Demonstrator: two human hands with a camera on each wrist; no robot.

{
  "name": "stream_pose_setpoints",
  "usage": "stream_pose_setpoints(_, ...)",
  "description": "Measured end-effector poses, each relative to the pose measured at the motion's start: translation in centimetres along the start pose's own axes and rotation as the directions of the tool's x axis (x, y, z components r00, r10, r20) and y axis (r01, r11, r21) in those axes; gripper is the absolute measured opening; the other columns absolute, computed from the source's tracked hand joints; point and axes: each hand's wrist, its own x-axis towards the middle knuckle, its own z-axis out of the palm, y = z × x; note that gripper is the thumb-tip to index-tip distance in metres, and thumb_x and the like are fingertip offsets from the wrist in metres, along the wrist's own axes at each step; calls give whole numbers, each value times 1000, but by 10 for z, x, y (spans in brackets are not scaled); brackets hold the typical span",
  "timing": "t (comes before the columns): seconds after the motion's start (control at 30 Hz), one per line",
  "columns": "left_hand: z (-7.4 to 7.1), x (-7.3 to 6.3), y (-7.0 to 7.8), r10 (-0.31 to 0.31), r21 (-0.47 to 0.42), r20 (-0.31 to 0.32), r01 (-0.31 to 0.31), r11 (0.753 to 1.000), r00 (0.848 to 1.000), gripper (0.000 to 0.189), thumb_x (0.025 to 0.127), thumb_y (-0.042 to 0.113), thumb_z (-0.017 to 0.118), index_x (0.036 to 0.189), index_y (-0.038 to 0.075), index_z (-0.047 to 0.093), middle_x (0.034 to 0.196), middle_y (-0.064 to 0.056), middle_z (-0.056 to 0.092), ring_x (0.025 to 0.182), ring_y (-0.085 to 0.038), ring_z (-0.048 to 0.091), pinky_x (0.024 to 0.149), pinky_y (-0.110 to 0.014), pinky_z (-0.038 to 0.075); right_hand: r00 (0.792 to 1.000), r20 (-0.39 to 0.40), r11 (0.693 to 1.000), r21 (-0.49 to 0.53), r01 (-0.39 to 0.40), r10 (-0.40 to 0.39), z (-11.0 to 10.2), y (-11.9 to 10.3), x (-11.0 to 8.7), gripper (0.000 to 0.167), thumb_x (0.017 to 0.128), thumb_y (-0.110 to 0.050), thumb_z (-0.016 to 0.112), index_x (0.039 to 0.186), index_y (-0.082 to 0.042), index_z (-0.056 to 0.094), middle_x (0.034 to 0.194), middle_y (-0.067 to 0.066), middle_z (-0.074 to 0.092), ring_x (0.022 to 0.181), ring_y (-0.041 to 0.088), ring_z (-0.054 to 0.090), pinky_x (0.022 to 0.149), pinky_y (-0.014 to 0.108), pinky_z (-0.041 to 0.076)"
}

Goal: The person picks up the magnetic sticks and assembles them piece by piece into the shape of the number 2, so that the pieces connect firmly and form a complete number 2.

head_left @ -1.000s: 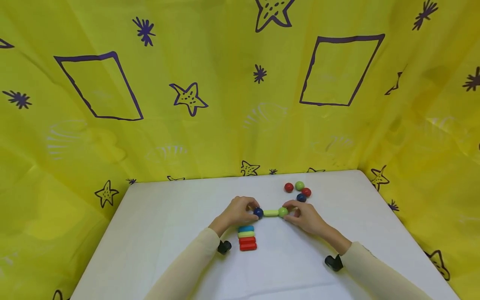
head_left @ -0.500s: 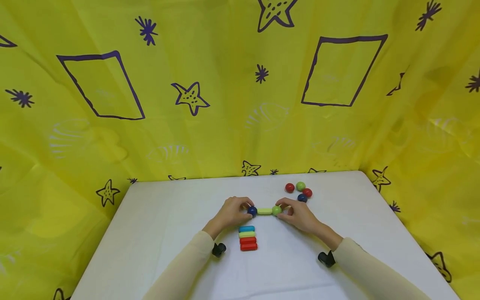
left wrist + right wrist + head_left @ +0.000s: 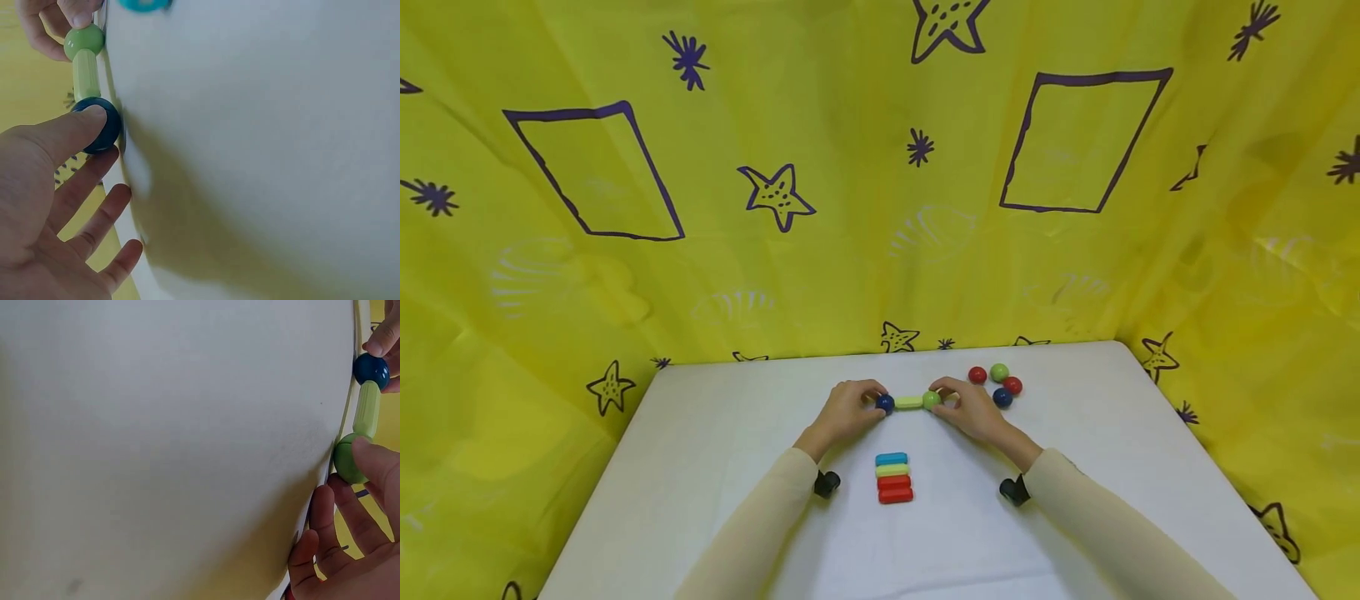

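Observation:
A light green rod (image 3: 908, 402) joins a dark blue ball (image 3: 885, 404) on its left to a green ball (image 3: 932, 401) on its right. My left hand (image 3: 846, 410) pinches the blue ball between thumb and fingers. At the other end, my right hand (image 3: 976, 410) pinches the green ball. In the left wrist view the left thumb lies across the blue ball (image 3: 105, 128), and the remaining fingers are spread below it. The right wrist view has the right thumb on the green ball (image 3: 349, 461). The rod runs straight between both balls.
Several short bars, a blue one (image 3: 891, 458), a light green one (image 3: 892, 471) and red ones (image 3: 895, 495), lie in a stack-like row nearer me. Loose balls, including a red one (image 3: 977, 375) and a dark blue one (image 3: 1002, 397), sit beyond my right hand on the white table (image 3: 715, 467).
Both hands have moved left and a little farther away over the table, carrying the joined balls and rod with them. The bars and loose balls stay where they were.

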Motion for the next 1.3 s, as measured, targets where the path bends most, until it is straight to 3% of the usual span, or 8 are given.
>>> stream_pose_setpoints(0.3, -8, 13, -9, -49, -17, -34, 49, 999, 998, 27, 93, 15, 78, 119, 13, 73, 111, -4, 74, 106, -25, 61, 99, -47, 47, 1000, 2, 999, -36, -27, 27, 3, -6, 23, 30, 95, -17, 75, 124, -15, 68, 110, 6, 73, 85, 21, 59, 82, 42, 49)
stream_pose_setpoints(0.6, -14, 25, -12, -55, 5, -74, 55, 998, 996, 26, 94, 14, 76, 119, 12, 73, 112, -6, 74, 101, -26, 61, 97, -47, 47, 999, -3, 998, -45, -48, 47, 4, -10, 41, 33, 96, -17, 74, 128, -13, 67, 114, 9, 73, 114, 33, 63, 103, 55, 45)
stream_pose_setpoints(1.3, -16, 41, -17, -102, -10, -97, 101, 995, 990, 28, 95, 13, 74, 123, 10, 72, 117, -10, 72, 99, -28, 58, 93, -46, 48, 995, 1, 991, -89, -100, 100, 4, -14, 61, 35, 98, -20, 71, 132, -14, 65, 122, 12, 71, 120, 38, 61, 103, 59, 45)
